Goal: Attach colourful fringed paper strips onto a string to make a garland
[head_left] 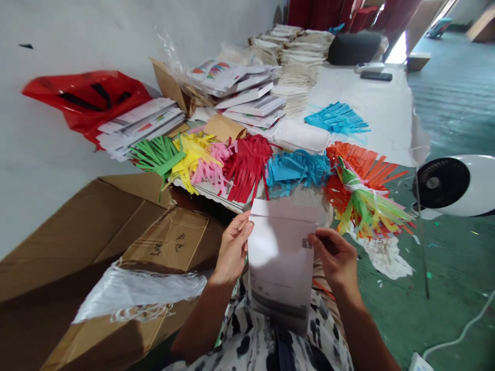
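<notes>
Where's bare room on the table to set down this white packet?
The white packet would likely fit on the white table cover, bare between the farther blue fringe, the dark slim device and the pale stacks. Another bare strip lies right of that fringe, toward the cover's right edge. Coloured fringes crowd the front; paper piles crowd the left.

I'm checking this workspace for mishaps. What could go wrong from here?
The left hand and right hand grip the white envelope by its side edges, so it might crease. The red fringe overhangs the table edge and could get snagged. The fan stands near the orange fringe; if switched on, it might ruffle those strips.
</notes>
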`<act>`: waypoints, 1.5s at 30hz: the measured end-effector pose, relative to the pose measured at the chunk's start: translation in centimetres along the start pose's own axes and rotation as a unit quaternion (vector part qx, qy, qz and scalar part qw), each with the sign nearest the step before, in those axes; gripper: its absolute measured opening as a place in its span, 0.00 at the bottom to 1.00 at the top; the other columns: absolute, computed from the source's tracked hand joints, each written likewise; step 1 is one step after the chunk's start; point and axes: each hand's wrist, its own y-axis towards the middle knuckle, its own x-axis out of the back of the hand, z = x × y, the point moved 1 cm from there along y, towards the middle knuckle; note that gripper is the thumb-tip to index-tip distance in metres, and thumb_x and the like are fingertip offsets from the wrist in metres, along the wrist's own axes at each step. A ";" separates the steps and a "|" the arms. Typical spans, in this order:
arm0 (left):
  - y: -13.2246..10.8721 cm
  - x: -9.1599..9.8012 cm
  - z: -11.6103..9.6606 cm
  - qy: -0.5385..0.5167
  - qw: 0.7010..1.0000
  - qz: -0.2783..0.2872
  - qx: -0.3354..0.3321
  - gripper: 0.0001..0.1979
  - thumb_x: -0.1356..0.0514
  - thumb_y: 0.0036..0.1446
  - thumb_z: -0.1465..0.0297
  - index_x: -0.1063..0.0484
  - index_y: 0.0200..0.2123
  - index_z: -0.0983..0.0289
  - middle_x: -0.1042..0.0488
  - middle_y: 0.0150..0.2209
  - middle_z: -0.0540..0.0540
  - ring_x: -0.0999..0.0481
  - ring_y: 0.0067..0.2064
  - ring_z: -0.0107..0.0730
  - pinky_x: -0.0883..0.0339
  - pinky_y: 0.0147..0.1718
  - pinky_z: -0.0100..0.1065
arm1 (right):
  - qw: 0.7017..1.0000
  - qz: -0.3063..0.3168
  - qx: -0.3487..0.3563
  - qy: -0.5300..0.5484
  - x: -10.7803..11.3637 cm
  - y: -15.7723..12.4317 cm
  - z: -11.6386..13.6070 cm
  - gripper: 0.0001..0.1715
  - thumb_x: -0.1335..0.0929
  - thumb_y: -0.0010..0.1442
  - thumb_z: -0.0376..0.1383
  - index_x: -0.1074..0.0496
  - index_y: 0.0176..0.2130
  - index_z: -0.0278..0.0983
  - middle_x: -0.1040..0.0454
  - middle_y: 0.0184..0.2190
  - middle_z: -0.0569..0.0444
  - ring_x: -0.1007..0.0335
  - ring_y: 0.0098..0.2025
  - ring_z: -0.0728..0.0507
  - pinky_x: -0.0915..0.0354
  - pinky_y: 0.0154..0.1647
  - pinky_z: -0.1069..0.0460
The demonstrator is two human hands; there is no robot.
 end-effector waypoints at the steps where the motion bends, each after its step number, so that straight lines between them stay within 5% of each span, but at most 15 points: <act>1: 0.0 0.0 0.0 0.020 0.999 0.028 0.002 0.21 0.22 0.47 0.55 0.17 0.39 0.62 0.23 0.28 0.49 0.30 0.27 0.23 0.36 0.28 0.26 | 1.000 -0.013 0.008 0.000 0.1 0.1 0.1 0.16 0.21 0.57 0.48 0.18 0.36 0.40 0.21 0.28 0.55 0.27 0.29 0.46 0.31 0.29 0.53; 7: 0.4 0.6 0.2 0.088 0.994 0.042 -0.041 0.27 0.24 0.48 0.50 0.27 0.19 0.66 0.38 0.19 0.46 0.43 0.23 0.21 0.47 0.24 0.26 | 1.000 -0.003 0.027 0.003 0.7 0.8 0.7 0.14 0.22 0.58 0.48 0.19 0.37 0.40 0.22 0.28 0.55 0.28 0.29 0.46 0.32 0.29 0.53; 12: 1.4 0.7 -1.0 0.106 0.992 0.057 -0.041 0.22 0.23 0.46 0.52 0.20 0.24 0.65 0.30 0.22 0.48 0.38 0.24 0.23 0.43 0.25 0.27 | 0.984 0.139 0.016 0.115 0.8 2.7 3.1 0.23 0.23 0.60 0.49 0.21 0.52 0.45 0.18 0.46 0.50 0.21 0.45 0.41 0.25 0.44 0.49; 15: 2.3 0.8 -2.5 0.136 0.986 0.085 -0.050 0.19 0.22 0.46 0.54 0.17 0.28 0.65 0.23 0.26 0.51 0.32 0.26 0.26 0.38 0.27 0.28 | 0.977 0.172 0.022 0.120 -0.2 4.4 5.6 0.27 0.25 0.63 0.51 0.23 0.58 0.46 0.19 0.50 0.50 0.22 0.49 0.40 0.26 0.45 0.50; 21: 3.2 1.5 -6.6 0.159 0.981 0.083 -0.076 0.19 0.21 0.44 0.56 0.15 0.31 0.66 0.20 0.27 0.53 0.26 0.26 0.30 0.32 0.27 0.30 | 0.952 0.296 0.079 0.010 -3.8 8.6 8.5 0.19 0.22 0.57 0.50 0.18 0.36 0.38 0.23 0.29 0.56 0.32 0.30 0.47 0.40 0.30 0.53; 26: 2.3 2.4 -9.2 0.169 0.978 0.046 -0.109 0.19 0.20 0.42 0.58 0.14 0.32 0.66 0.19 0.27 0.54 0.24 0.25 0.32 0.30 0.27 0.32 | 0.918 0.379 0.119 -0.007 -6.5 10.2 9.7 0.16 0.21 0.54 0.46 0.22 0.30 0.37 0.29 0.26 0.60 0.37 0.30 0.49 0.45 0.30 0.54; 32: 1.7 2.0 -9.5 0.159 0.969 0.037 -0.184 0.15 0.21 0.46 0.61 0.13 0.34 0.64 0.16 0.31 0.54 0.21 0.29 0.34 0.28 0.30 0.32 | 0.917 0.392 0.034 0.065 -7.2 10.1 11.2 0.22 0.20 0.51 0.51 0.23 0.33 0.37 0.28 0.27 0.58 0.37 0.28 0.50 0.47 0.26 0.55; 38: 2.1 -0.7 -9.6 0.141 0.972 0.060 -0.179 0.16 0.21 0.44 0.60 0.14 0.33 0.65 0.17 0.29 0.54 0.23 0.27 0.31 0.30 0.28 0.30 | 0.913 0.395 -0.045 0.093 -6.0 10.4 12.3 0.27 0.17 0.41 0.48 0.21 0.37 0.37 0.20 0.31 0.54 0.28 0.29 0.46 0.37 0.28 0.53; 45: 2.8 -2.1 -10.0 0.131 0.977 0.086 -0.146 0.20 0.20 0.41 0.57 0.15 0.31 0.66 0.18 0.28 0.54 0.23 0.25 0.31 0.30 0.26 0.31 | 0.922 0.370 0.111 0.011 -5.6 10.9 12.9 0.24 0.18 0.45 0.50 0.26 0.31 0.38 0.29 0.26 0.60 0.36 0.28 0.49 0.45 0.27 0.54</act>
